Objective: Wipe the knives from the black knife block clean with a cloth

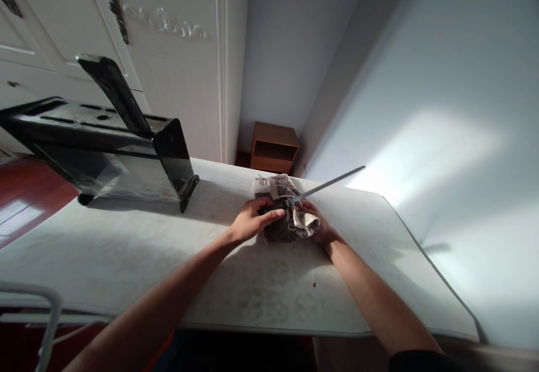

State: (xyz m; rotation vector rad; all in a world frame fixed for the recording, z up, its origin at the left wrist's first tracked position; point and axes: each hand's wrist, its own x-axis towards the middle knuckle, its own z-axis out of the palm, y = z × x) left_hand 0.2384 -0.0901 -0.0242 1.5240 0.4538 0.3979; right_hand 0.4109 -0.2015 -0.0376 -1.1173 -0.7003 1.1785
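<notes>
My left hand (252, 217) is closed round the black handle of a sharpening steel (328, 184), a long thin metal rod that slants up to the right over the table. A brown and beige cloth (288, 230) lies bunched under and around the handle. My right hand (316, 220) is closed on the cloth at the base of the rod, its fingers partly hidden behind the folds. To the left stands a black knife block (101, 147) with clear sides. One black-handled knife (118, 94) sticks up from its slotted top.
Everything rests on a white marbled table (269, 288), its right edge near a pale wall (455, 108). Behind are white cabinets (181, 80) and a small brown nightstand (275, 142). A white tubular frame (53, 316) shows at the lower left.
</notes>
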